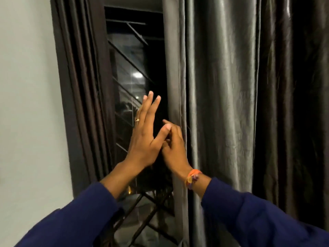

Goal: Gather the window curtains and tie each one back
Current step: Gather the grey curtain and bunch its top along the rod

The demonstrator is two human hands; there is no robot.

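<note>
Hands raised in the gap between two curtains.
Left hand (145, 138) flat, fingers straight, grasping nothing; right hand (173, 148) loosely curled beside right curtain (222, 97) edge, grip unclear. Left curtain (80, 86) bunched by wall (26, 104).

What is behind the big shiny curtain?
The grey curtain hides whatever is behind it. Left of its edge show dark window glass and slanted metal bars.

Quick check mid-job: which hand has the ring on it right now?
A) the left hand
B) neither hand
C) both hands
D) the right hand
A: the ring sits on a finger of the left hand, raised flat before the window gap, while the right hand shows only an orange wristband.
</note>
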